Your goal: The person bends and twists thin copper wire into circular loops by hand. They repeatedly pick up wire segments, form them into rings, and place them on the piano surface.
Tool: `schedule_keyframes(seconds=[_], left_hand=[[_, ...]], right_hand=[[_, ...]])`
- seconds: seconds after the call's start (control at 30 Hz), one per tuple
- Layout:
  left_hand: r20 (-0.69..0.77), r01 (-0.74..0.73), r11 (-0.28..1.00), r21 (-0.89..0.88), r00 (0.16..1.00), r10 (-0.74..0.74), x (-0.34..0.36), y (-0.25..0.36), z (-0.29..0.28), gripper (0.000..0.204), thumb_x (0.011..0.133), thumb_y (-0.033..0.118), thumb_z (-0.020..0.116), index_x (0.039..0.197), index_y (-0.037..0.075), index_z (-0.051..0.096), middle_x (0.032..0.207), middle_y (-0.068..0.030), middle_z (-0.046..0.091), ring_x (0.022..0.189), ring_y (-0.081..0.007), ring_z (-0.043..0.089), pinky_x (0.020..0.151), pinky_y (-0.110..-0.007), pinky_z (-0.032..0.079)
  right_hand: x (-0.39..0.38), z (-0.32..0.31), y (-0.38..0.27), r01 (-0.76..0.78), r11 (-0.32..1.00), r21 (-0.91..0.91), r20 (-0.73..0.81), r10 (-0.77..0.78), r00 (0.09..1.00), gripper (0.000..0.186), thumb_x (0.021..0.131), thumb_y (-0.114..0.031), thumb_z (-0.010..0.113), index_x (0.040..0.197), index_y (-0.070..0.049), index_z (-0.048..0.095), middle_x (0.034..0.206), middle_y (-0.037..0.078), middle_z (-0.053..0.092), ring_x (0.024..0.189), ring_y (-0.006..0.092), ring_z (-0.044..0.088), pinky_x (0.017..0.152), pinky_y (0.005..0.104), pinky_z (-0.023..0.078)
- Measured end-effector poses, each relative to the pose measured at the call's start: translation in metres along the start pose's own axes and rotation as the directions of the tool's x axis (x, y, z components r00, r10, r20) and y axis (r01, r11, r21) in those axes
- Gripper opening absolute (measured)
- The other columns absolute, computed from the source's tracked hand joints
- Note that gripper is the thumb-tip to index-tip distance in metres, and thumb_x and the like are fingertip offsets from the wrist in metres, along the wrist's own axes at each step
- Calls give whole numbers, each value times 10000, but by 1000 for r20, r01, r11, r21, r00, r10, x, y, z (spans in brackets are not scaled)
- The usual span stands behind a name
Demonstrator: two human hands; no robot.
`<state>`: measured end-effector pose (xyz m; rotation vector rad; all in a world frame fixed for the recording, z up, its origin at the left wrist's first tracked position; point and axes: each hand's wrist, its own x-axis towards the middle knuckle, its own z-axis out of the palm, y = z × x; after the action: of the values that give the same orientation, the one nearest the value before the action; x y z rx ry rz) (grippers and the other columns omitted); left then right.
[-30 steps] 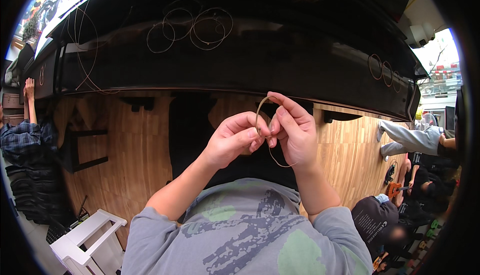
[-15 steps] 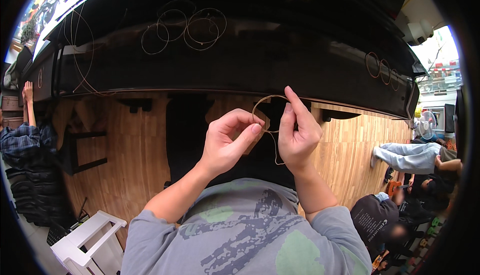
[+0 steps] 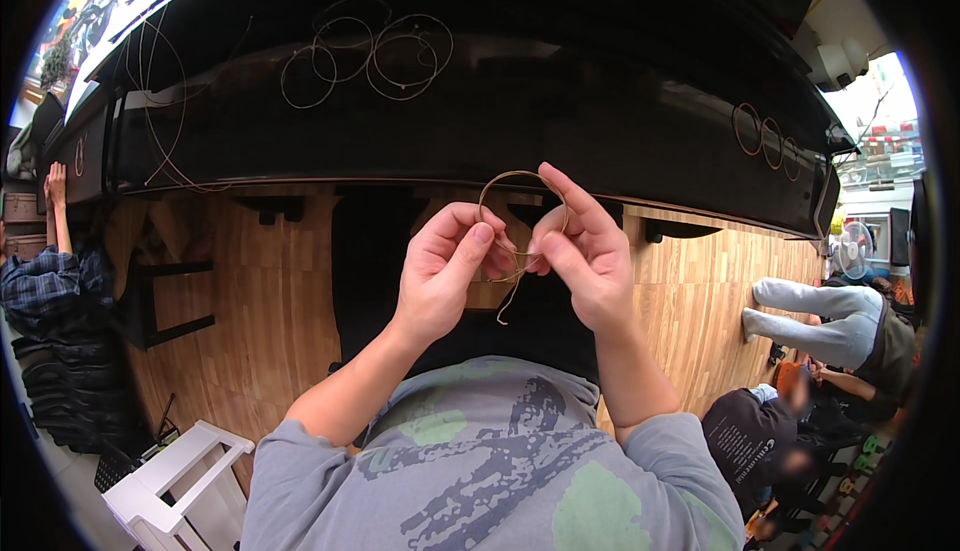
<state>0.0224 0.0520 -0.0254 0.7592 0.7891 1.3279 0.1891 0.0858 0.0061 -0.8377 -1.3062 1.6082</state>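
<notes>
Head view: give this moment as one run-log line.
left hand: holding gold wire loop; right hand: holding same loop; loose end: hanging below; silvery coils: on black surface

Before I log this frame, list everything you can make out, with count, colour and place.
Wire loop: 1, brass-coloured, centre
Glossy surface: 1, black, across the top
Overlapping rings: several, silvery, on the surface, left of centre
Loose strands: several, pale and coppery, surface's left
Small rings: 3, coppery, surface's right end
Floor: 1, tan wood, below
Stool-like frame: 1, black, left
Open frame: 1, white, lower left
Fan: 1, white, right
Co-worker: 1, dark checked sleeve, far left
People: several, dark and grey clothes, right
Shirt: 1, grey with patches, bottom centre
Left hand: 1, bare, loop's left
Right hand: 1, bare, loop's right
</notes>
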Motion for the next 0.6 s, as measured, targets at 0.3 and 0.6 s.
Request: schedule_keyframes(seconds=[0.3,0.6], left_hand=[[-71,-19,999,-25,997,18,2,3,2,167,989,169,489,1037,25,558,849,-12,607,715,-67,555,656,-216,457],[-112,-47,995,-89,993,37,2,5,3,135,997,143,443,1040,37,514,854,-41,596,749,-144,635,670,-273,526]], right_hand=[[-5,6,4,25,999,-37,47,-23,999,554,851,36,589,1376,-36,425,914,8,554,812,62,531,737,204,460],[-6,-3,12,-37,999,-16,-5,37,999,258,932,-58,507,1166,6,593,844,-23,569,695,20,469,622,178,399]])
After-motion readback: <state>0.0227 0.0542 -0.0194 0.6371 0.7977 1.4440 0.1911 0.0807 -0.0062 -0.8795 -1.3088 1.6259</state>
